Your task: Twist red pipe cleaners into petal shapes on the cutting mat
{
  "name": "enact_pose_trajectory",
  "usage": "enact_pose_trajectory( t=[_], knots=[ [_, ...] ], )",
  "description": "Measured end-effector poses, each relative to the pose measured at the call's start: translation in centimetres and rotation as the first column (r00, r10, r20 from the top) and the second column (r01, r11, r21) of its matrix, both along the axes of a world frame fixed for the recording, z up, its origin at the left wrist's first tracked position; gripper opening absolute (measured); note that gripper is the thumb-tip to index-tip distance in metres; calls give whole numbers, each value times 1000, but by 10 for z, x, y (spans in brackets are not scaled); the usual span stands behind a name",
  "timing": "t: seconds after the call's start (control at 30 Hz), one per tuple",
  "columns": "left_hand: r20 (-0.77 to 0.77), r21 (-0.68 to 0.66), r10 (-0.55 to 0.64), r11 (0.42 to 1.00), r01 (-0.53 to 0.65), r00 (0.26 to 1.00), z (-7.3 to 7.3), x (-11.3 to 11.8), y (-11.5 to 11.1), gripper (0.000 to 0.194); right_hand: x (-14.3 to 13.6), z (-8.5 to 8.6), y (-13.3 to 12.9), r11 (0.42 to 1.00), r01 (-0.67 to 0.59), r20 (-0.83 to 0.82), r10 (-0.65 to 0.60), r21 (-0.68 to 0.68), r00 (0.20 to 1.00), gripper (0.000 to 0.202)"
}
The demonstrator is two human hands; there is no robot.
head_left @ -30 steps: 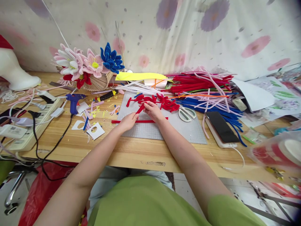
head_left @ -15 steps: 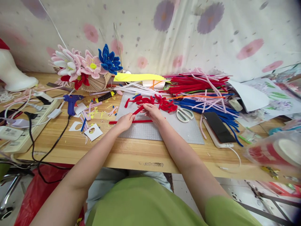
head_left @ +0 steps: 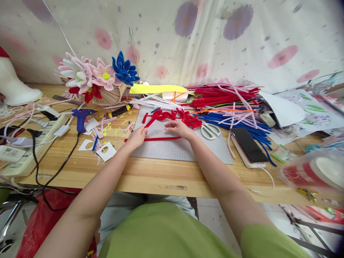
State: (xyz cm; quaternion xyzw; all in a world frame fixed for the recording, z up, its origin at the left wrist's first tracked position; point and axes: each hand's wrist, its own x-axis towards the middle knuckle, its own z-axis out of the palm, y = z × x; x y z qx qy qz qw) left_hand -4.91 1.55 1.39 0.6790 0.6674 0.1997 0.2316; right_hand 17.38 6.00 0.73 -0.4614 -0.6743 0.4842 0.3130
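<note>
Pinched in my left hand is a red pipe cleaner, its free end slanting up to the right over the grey cutting mat. My right hand hovers over the mat with its fingers apart and nothing in them. Another red pipe cleaner lies straight across the mat beneath both hands. Bent and looped red pipe-cleaner pieces sit in a heap just beyond my right hand. A pair of scissors with pale handles lies to the right of that heap.
Bundles of red pipe cleaners and blue ones lie behind the mat. To the right are a phone and a bagged cup. On the left are a glue gun, a power strip and fluffy flowers.
My hands have moved apart. The right hand has let go of the red pipe cleaner and shifted right; the left has drawn back slightly left, still holding it.
</note>
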Motion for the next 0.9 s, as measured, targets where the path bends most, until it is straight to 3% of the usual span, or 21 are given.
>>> enact_pose_trajectory(
  t=[0.1,0.17,0.27,0.33,0.4,0.47,0.53,0.63,0.7,0.83,0.9],
  knots=[
    [39,63,98,993,-101,994,1,-8,4,28,10,-3,-5,971,-205,269,166,123,949,20],
    [84,81,153,984,-160,985,0,-13,6,27,12,-5,-9,943,-281,394,194,177,898,13],
    [149,72,232,967,-244,961,-2,-17,7,28,11,-5,-16,921,-325,501,182,214,846,5],
    [203,98,278,948,-302,939,-5,-20,7,30,14,-1,-18,926,-291,502,136,243,854,4],
    [260,148,305,925,-350,916,-7,-25,6,30,22,5,-16,940,-165,435,20,298,900,4],
    [296,182,314,909,-376,902,-7,-30,6,30,37,11,-9,928,53,278,-165,369,946,4],
    [312,184,321,903,-388,894,-7,-33,6,30,59,15,2,842,342,54,-399,417,916,8],
    [316,170,332,902,-398,889,-6,-35,6,29,96,15,25,607,725,-330,-646,326,689,13],
    [295,159,323,911,-379,899,-7,-31,5,30,119,12,39,478,864,-473,-731,158,491,15],
    [175,94,141,983,-159,974,-8,-19,1,29,144,4,61,369,914,-509,-827,-169,240,14],
    [109,24,30,999,-33,994,-8,-14,-2,24,146,3,67,368,898,-493,-843,-240,213,12]
  ],
)
